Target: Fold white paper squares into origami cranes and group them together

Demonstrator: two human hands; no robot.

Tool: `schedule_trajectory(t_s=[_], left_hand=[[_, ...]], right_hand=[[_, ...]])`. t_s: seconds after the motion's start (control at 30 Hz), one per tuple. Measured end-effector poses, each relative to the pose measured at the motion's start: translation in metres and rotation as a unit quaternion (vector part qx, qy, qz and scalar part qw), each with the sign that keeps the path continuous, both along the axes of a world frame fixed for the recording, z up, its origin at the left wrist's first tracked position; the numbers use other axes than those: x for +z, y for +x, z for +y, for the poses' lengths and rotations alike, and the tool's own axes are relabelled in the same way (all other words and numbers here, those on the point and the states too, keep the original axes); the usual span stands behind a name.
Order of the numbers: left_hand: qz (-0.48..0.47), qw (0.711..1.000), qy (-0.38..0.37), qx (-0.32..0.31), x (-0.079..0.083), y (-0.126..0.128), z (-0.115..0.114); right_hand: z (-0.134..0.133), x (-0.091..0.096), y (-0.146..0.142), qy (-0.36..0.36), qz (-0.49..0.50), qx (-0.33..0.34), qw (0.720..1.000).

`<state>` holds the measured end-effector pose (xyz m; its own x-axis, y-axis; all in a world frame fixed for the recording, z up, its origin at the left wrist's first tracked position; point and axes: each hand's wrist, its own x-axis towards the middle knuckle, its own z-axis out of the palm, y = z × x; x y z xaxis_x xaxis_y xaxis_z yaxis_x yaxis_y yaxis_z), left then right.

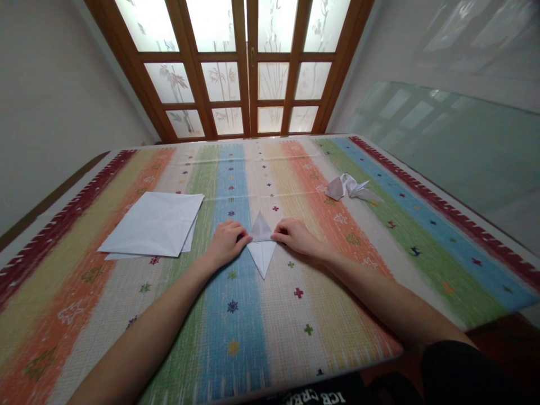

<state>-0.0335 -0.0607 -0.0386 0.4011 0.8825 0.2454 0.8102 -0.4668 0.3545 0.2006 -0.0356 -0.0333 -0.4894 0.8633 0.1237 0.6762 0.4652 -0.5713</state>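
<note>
A white sheet folded into a narrow kite or diamond shape [262, 247] lies on the striped tablecloth [236, 315], one tip pointing at me and one away. My left hand [225, 243] pinches its left corner with curled fingers. My right hand [296, 236] presses and pinches its right corner, fingers closed too. Both hands rest on the cloth on either side of the folded paper.
A stack of flat white paper sheets [155, 225] lies to the left. A finished folded paper figure [351, 188] sits at the back right. A glass pane [459, 152] leans along the right wall; wooden glazed doors [248, 67] stand behind the table.
</note>
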Motion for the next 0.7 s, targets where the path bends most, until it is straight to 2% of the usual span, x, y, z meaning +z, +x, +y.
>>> schedule_trajectory(t_s=[0.2,0.37,0.7], left_hand=[[0.054,0.997,-0.007,0.046,-0.001,0.008,-0.002],[0.068,0.996,0.018,0.063,-0.005,0.011,-0.003],[0.092,0.991,0.038,0.092,-0.006,0.017,-0.006]], right_hand=[[-0.002,-0.004,-0.007,0.04,-0.076,-0.032,0.996],[-0.007,-0.006,-0.012,0.061,-0.123,-0.071,0.988],[-0.014,-0.009,-0.016,0.1,-0.119,-0.096,0.983]])
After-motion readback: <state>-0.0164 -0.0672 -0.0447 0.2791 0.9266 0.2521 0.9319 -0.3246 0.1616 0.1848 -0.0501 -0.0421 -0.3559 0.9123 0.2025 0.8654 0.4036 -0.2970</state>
